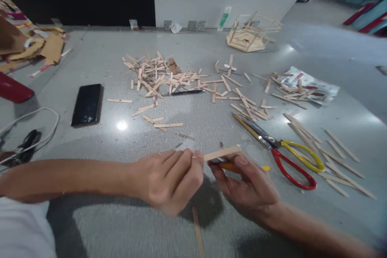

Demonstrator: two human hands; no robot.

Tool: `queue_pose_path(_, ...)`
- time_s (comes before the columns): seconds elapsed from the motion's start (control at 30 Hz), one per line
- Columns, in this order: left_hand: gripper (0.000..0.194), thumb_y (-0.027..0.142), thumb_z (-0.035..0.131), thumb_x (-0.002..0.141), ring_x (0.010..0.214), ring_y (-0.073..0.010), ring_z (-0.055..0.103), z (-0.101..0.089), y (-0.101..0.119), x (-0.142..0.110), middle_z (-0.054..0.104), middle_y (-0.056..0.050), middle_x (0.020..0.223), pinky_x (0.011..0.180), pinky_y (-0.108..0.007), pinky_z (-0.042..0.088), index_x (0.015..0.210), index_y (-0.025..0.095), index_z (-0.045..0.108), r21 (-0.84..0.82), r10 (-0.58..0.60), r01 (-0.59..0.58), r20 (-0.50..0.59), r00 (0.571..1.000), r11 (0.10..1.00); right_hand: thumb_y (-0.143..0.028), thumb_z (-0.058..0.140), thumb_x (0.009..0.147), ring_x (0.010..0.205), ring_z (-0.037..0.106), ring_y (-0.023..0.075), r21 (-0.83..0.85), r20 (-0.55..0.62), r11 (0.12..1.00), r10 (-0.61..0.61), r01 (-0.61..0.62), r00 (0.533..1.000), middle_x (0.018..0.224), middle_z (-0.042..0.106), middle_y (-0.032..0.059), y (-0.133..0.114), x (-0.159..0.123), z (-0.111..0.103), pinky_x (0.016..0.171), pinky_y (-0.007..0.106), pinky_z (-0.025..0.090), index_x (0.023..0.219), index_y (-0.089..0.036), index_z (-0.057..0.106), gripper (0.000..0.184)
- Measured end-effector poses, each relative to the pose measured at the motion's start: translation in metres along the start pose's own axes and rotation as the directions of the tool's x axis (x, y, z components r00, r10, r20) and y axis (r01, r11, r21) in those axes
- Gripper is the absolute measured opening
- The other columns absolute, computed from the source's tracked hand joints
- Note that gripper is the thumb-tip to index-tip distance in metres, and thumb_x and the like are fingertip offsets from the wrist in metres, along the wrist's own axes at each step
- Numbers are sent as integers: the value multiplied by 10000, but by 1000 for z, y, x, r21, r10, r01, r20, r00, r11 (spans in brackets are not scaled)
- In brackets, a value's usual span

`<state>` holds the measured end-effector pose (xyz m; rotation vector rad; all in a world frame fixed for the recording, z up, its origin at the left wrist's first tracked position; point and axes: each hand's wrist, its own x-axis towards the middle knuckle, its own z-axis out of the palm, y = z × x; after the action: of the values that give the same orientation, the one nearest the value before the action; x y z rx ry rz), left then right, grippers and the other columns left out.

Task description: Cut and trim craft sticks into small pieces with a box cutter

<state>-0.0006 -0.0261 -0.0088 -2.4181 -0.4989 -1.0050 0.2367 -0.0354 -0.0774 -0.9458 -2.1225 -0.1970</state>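
Note:
My left hand [171,179] is closed, pinching one end of a flat wooden craft stick [222,153] between thumb and fingers. The stick points right, and its far end reaches the fingertips of my right hand [249,183]. A yellow utility knife [231,167] lies in my right hand, its metal end toward my left hand and just under the stick. The fingers partly cover the knife, so whether its edge touches the wood I cannot tell. Another craft stick [198,231] lies on the table below my hands. Right of them rest scissors [273,143] with one yellow and one red handle.
A loose pile of wooden pieces [157,74] spreads over the table's middle. More sticks [335,157] lie at right, near a white packet [314,84]. A phone [87,105] and white cable [45,109] are at left. A stick-built frame [249,40] stands at the back.

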Motion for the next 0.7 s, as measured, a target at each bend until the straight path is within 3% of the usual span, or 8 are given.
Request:
queue_pose_path(0.07,170,70,499,990,523,-100,634,-2,-2,2,703,-21,671,480,-180,538,941,81,661,-240,-248,272,126,961,932,-170,607,959,671,677,172,-70,21,994,-82,84,996,810,718,26,-3,15,-8,610,289,545,1263,-172,512,319)
queue_pose_path(0.13,205,107,455,1025,477,-64,588,0,-11,5,658,30,632,486,-157,489,926,112,635,-438,-444,600,412,796,669,-177,575,991,710,677,173,-166,144,975,-122,146,982,862,729,70,-4,29,-14,637,285,529,1170,-131,548,187)
queue_pose_path(0.2,278,151,462,1036,489,-59,594,7,-26,7,630,43,583,515,-149,457,817,137,632,-435,-448,802,670,592,410,-184,523,1020,724,665,186,-270,283,943,-117,196,952,913,723,99,-5,38,-18,644,301,506,1128,-103,571,143)
queue_pose_path(0.37,324,281,576,993,407,-77,516,36,-60,-4,627,14,555,486,-205,405,722,136,681,-239,-254,955,926,279,177,-55,422,1010,687,609,180,-346,465,903,-70,254,883,802,664,51,0,37,-11,638,303,427,1013,-118,611,199)
queue_pose_path(0.4,296,293,602,979,423,-84,536,40,-62,-6,633,9,562,492,-206,406,746,133,689,-224,-216,963,943,252,149,-37,412,1003,681,602,178,-337,490,906,-62,254,870,782,651,42,1,35,-9,636,302,414,976,-133,610,222)
queue_pose_path(0.47,242,301,640,958,463,-92,561,44,-61,-10,643,6,588,514,-210,404,793,130,685,-253,-205,957,938,279,144,-40,412,1001,660,593,174,-310,534,913,-62,263,843,762,634,32,5,34,-5,620,305,388,938,-154,606,234)
queue_pose_path(0.6,288,267,591,987,487,-75,472,46,-53,-13,580,22,582,528,-221,324,733,137,632,-389,-215,871,862,459,299,-92,437,1019,606,585,156,-241,581,925,-105,294,807,738,612,4,13,36,-6,565,307,348,1034,-155,618,192)
queue_pose_path(0.7,364,258,533,1018,465,-64,375,47,-50,-15,519,30,560,513,-244,265,687,134,620,-426,-185,827,838,514,367,-74,438,1010,608,603,151,-237,580,919,-128,316,805,762,641,5,17,37,-10,571,306,366,1155,-131,617,237)
